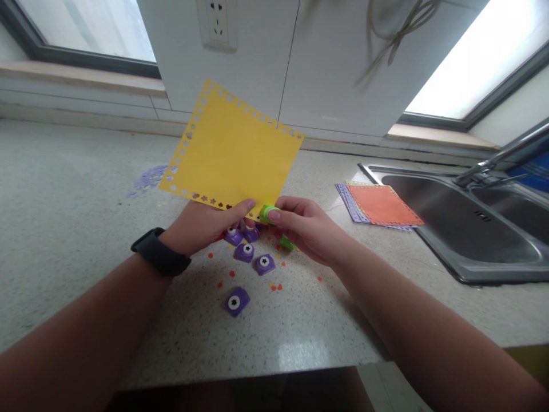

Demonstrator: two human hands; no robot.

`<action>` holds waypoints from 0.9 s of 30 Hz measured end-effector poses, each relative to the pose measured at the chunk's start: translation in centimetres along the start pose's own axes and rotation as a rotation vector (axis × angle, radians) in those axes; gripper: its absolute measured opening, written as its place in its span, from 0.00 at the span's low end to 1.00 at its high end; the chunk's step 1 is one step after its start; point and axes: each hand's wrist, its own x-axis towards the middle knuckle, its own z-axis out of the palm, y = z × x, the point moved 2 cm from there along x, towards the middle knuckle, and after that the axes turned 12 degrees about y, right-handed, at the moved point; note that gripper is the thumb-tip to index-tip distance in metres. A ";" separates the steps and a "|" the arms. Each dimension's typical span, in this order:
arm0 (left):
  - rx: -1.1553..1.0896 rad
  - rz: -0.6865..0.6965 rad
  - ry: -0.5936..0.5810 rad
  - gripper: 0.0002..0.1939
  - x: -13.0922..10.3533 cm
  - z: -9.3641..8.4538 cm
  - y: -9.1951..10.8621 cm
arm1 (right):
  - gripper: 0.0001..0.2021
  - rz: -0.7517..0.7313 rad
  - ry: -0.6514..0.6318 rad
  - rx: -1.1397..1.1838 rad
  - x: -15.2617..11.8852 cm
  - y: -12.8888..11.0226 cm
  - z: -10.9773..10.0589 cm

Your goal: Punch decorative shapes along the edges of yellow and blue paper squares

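Observation:
A yellow sheet [240, 149] with small shapes cut along its edges is raised above the counter. My left hand [214, 223] pinches its lower edge, thumb on top. In my right hand [306, 226] is a green craft punch [269, 213], placed at the sheet's lower right corner with the thumb on it. Beneath that hand lies another green punch [286, 244]. Several purple punches rest below the hands, among them one by itself nearer the counter's front [237, 301]. The fingers of my left hand under the sheet are partly hidden.
Orange and yellow paper bits are scattered around the punches. At the right, an orange sheet [386, 205] lies on purple ones, overlapping the rim of a steel sink [446, 252]. Purple confetti [148, 179] is heaped at the left. A wall socket [217, 23] is behind.

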 end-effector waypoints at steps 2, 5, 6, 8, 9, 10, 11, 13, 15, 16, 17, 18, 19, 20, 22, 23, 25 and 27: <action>0.008 -0.003 -0.009 0.11 0.0 0.0 0.1 | 0.14 -0.008 0.005 0.002 0.0 0.0 0.1; -0.002 -0.035 -0.010 0.12 -0.1 0.1 0.0 | 0.15 -0.014 0.003 0.027 0.1 0.1 0.2; -0.006 -0.045 -0.005 0.12 -0.1 0.1 0.0 | 0.15 -0.013 -0.001 0.039 0.1 0.1 0.2; -0.014 -0.050 0.007 0.13 -0.1 0.1 0.0 | 0.15 -0.008 -0.004 0.048 0.1 0.2 0.3; -0.017 -0.046 0.010 0.13 0.0 0.0 0.0 | 0.15 -0.007 -0.003 0.047 0.1 0.2 0.3; -0.020 -0.040 0.010 0.13 0.0 0.0 0.0 | 0.15 -0.007 -0.003 0.042 0.1 0.2 0.3; -0.020 -0.032 0.010 0.13 0.0 0.0 0.1 | 0.15 -0.008 -0.003 0.036 0.1 0.2 0.3; -0.006 -0.016 -0.001 0.12 0.0 0.0 0.1 | 0.16 -0.010 -0.005 0.030 0.1 0.3 0.2; 0.012 0.004 -0.010 0.11 0.1 0.0 0.1 | 0.16 -0.009 -0.012 0.024 0.2 0.3 0.2; 0.017 0.014 -0.012 0.11 0.1 0.0 0.1 | 0.16 -0.009 -0.017 0.020 0.2 0.3 0.1; 0.021 0.023 -0.013 0.10 0.1 0.0 0.1 | 0.16 -0.010 -0.021 0.016 0.2 0.4 0.1; 0.022 0.029 -0.012 0.10 0.1 0.0 0.1 | 0.16 -0.011 -0.023 0.011 0.2 0.4 0.1; 0.022 0.034 -0.008 0.10 0.1 0.0 0.0 | 0.15 -0.012 -0.024 0.006 0.3 0.4 0.1; 0.023 0.036 -0.005 0.10 0.1 0.0 0.0 | 0.15 -0.013 -0.022 0.002 0.3 0.4 0.1; 0.024 0.043 -0.005 0.09 0.1 0.0 -0.1 | 0.16 -0.014 -0.015 -0.006 0.3 0.4 0.1; 0.022 0.045 -0.006 0.09 0.1 0.1 -0.1 | 0.16 -0.015 -0.013 -0.009 0.3 0.4 0.1; 0.015 0.043 -0.008 0.09 0.1 0.1 -0.1 | 0.15 -0.019 -0.016 -0.016 0.3 0.5 0.1; 0.007 0.034 -0.006 0.09 0.1 0.1 0.0 | 0.14 -0.026 -0.027 -0.014 0.3 0.5 0.1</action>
